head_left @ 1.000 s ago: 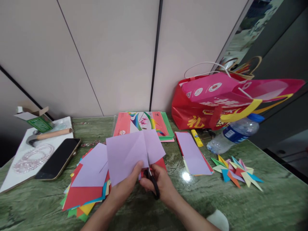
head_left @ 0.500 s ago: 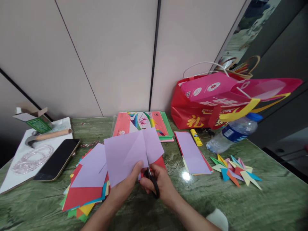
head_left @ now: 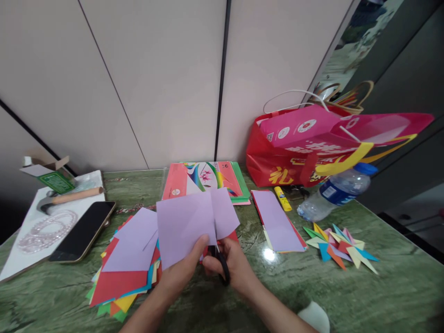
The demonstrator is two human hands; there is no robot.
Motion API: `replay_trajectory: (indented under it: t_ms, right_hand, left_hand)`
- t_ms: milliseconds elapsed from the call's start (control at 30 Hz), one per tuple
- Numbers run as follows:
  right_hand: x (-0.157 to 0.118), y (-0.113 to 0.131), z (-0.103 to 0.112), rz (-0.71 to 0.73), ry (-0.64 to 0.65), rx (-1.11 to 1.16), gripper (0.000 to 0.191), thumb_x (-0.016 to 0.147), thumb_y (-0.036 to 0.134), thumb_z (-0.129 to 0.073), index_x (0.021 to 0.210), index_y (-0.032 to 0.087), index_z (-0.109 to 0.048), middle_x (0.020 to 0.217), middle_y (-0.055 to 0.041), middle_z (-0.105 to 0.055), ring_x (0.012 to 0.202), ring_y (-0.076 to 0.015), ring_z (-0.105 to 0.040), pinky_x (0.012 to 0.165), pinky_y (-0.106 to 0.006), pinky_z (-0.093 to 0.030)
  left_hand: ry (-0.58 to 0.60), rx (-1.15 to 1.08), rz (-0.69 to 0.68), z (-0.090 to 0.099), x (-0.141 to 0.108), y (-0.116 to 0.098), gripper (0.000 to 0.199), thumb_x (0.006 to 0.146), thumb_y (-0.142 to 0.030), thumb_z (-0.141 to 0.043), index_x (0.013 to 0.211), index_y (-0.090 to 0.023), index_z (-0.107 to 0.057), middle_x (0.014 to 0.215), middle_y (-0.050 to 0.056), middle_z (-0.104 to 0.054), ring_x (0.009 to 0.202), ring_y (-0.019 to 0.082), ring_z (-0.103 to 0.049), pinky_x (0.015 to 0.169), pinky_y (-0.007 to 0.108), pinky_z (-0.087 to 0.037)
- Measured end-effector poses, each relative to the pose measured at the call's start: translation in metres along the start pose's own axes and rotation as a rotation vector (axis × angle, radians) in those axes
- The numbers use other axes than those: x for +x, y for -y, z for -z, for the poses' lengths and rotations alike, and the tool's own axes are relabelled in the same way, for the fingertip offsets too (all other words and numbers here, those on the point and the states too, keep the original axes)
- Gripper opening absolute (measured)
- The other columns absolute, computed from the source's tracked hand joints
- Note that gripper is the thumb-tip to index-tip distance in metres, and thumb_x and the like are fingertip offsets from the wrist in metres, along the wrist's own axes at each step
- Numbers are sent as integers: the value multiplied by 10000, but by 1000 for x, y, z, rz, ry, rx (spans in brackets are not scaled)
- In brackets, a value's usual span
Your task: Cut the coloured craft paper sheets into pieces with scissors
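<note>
A sheet of purple paper (head_left: 185,222) is pinched at its lower edge by my left hand (head_left: 189,266), thumb on top. My right hand (head_left: 231,263) is closed round the black handles of the scissors (head_left: 224,266). The blades lie at a cut that runs up the sheet, with a narrower purple part right of it. Red paper shows beneath, beside my right hand. To the left is a fanned pile of coloured squares (head_left: 121,282), purple and red on top. A stack of purple and other strips (head_left: 279,222) lies to the right.
At the back are a paper pack (head_left: 204,178), a red bag (head_left: 277,157) and a yellow glue stick (head_left: 283,199). A bottle (head_left: 336,192) stands tilted near folded paper pieces (head_left: 342,245). On the left are a phone (head_left: 83,231), a wooden-handled tool (head_left: 74,196), beads (head_left: 46,231) and a green box (head_left: 57,180).
The purple sheet has shifted slightly right and down with my left hand. The scissors blades show less above my right hand, which has barely moved.
</note>
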State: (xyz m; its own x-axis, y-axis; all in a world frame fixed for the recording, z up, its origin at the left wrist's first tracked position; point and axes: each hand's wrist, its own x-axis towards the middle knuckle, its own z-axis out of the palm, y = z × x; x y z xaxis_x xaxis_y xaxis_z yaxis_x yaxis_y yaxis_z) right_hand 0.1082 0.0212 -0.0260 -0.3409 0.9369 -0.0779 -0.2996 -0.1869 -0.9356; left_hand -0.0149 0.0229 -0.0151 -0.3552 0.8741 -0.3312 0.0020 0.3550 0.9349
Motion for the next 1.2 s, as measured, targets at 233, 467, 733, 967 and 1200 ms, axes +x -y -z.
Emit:
replay_trajectory:
  t_ms: [233, 467, 733, 967, 1200]
  right_hand:
    - [2, 1, 4, 12, -31, 7, 439, 498, 353, -778, 806, 141, -548, 598, 33, -521, 530, -105, -446, 492, -207, -354]
    - [1, 3, 3, 20, -38, -14, 391, 516, 354, -763, 756, 138, -544, 588, 35, -504, 502, -88, -411, 459, -197, -328]
    - [1, 2, 2, 8, -60, -60, 366, 530, 376, -746, 737, 149, -546, 530, 53, -488, 445, -80, -402, 422, -193, -334]
    - [1, 5, 1, -26, -73, -88, 413, 523, 441, -728, 732, 139, -541, 506, 50, -486, 410, -76, -400, 387, -195, -330]
    - [1, 3, 3, -34, -72, -111, 422, 515, 466, -724, 715, 147, -533, 476, 53, -487, 385, -71, -391, 370, -192, -319]
  left_hand:
    - [26, -205, 56, -7, 0, 4, 490, 496, -303, -757, 946, -181, -607, 1107, 91, -610, 1081, 264, -513, 946, 370, -391]
    - [45, -279, 59, -6, 1, 5, 509, 508, -294, -758, 976, -175, -593, 1131, 100, -597, 1093, 265, -505, 953, 383, -385]
    - [44, -286, 54, -6, 1, 3, 492, 517, -270, -758, 969, -180, -588, 1125, 99, -600, 1090, 247, -511, 960, 368, -378]
    - [37, -249, 67, -6, 0, 1, 453, 523, -274, -748, 934, -168, -589, 1107, 112, -604, 1088, 262, -509, 955, 382, -378]
    - [64, -249, 56, -6, -2, -3, 513, 511, -296, -752, 978, -175, -580, 1142, 98, -587, 1099, 266, -496, 962, 378, -370]
